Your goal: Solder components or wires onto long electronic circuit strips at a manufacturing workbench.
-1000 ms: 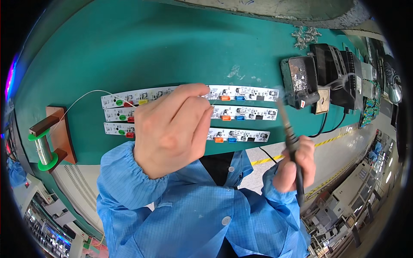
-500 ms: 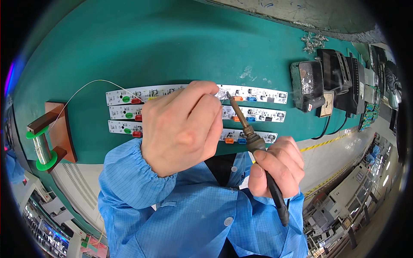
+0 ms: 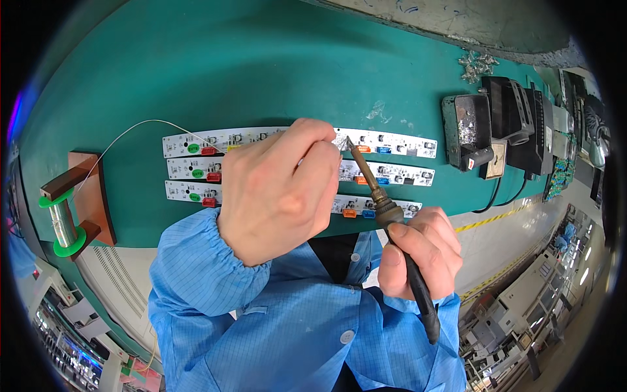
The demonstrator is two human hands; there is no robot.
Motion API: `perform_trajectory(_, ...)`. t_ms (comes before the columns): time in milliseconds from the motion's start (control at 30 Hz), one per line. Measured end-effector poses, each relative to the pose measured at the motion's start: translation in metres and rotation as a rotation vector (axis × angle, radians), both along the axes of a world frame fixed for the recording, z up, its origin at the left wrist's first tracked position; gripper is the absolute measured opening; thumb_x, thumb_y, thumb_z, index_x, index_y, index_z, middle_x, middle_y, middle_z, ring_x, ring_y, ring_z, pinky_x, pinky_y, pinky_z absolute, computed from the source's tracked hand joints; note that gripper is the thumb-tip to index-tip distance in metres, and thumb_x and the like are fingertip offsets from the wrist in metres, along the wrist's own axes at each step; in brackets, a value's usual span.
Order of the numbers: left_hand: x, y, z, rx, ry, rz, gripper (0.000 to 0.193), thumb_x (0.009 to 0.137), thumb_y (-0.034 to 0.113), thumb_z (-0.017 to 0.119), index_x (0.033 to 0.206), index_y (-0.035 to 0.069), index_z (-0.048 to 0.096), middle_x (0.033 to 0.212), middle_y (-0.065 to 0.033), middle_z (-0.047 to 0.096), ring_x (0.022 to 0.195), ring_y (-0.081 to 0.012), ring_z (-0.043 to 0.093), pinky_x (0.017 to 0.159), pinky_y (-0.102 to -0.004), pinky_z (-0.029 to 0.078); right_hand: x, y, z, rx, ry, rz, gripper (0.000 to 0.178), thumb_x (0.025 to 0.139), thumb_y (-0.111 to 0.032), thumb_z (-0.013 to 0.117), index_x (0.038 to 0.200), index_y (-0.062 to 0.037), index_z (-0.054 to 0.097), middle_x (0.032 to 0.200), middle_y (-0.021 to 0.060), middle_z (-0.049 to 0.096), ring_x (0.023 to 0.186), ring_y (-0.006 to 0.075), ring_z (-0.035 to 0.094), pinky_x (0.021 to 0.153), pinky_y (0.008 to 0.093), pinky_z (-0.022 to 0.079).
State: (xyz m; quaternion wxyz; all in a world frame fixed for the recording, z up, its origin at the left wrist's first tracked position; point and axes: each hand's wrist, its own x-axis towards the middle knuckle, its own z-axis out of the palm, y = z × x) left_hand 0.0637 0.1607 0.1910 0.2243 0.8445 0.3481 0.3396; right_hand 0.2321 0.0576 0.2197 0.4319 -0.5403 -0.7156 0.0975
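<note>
Green worktop [image 3: 261,72], pale floor [image 3: 486,240], hands [image 3: 281,189] [image 3: 428,251] clamped, left on wire [image 3: 157,120], right on soldering iron [image 3: 390,215]

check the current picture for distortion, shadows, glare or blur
Head view: fisheye bends the edges of the mat and blackens the corners; head view: a soft shadow darkens the mat's upper part; head view: the spool shines lightly; head view: left hand, right hand and iron look fairly sharp.
</note>
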Motion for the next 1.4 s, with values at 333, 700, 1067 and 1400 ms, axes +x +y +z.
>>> perform_trajectory(333, 0.003, 0.001, -0.003, 0.048, 0.026, 0.001, 0.012, 0.067, 0.0, 0.066, 0.074, 0.003, 0.056, 0.085, -0.0047, 0.056, 0.059, -0.0173, 0.059, 0.047, -0.0298, 0.046, 0.002, 0.005, -0.001, 0.039, 0.04, -0.014, 0.014, 0.072, -0.006, 0.067, 0.083, 0.002, 0.065, 0.054, 0.0037, 0.052, 0.046, 0.0157, 0.047, 0.043, 0.0277, 0.036)
perform_trajectory(700, -0.001, -0.004, 0.009, -0.01, -0.01, -0.007, 0.013, 0.066, -0.005, 0.067, 0.075, 0.001, 0.06, 0.085, -0.0106, 0.063, 0.055, -0.0214, 0.06, 0.048, -0.0298, 0.047, 0.009, -0.009, 0.007, 0.05, 0.067, -0.03, 0.027, 0.084, -0.019, 0.059, 0.086, 0.0078, 0.056, 0.055, 0.0129, 0.05, 0.049, 0.0208, 0.045, 0.048, 0.0326, 0.037)
perform_trajectory(1067, -0.037, -0.093, 0.056, -0.26, 0.24, -0.426, 0.01, 0.063, 0.0, 0.065, 0.065, 0.001, 0.055, 0.088, -0.0095, 0.06, 0.051, -0.0169, 0.056, 0.042, -0.0269, 0.044, 0.06, -0.063, -0.057, 0.049, 0.072, -0.45, 0.038, 0.086, -0.007, 0.054, 0.122, 0.0035, 0.05, 0.114, 0.0242, 0.056, 0.103, 0.0315, 0.057, 0.092, 0.0437, 0.042)
perform_trajectory(1400, -0.117, -0.029, 0.027, 0.066, 0.22, 0.371, 0.029, 0.07, 0.0, 0.067, 0.098, -0.001, 0.061, 0.102, -0.0132, 0.061, 0.096, -0.0325, 0.056, 0.083, -0.0395, 0.046, 0.039, -0.049, -0.056, -0.025, 0.004, -0.267, 0.063, 0.073, 0.013, 0.064, 0.129, -0.0032, 0.043, 0.123, 0.0255, 0.052, 0.095, 0.03, 0.062, 0.085, 0.0397, 0.049)
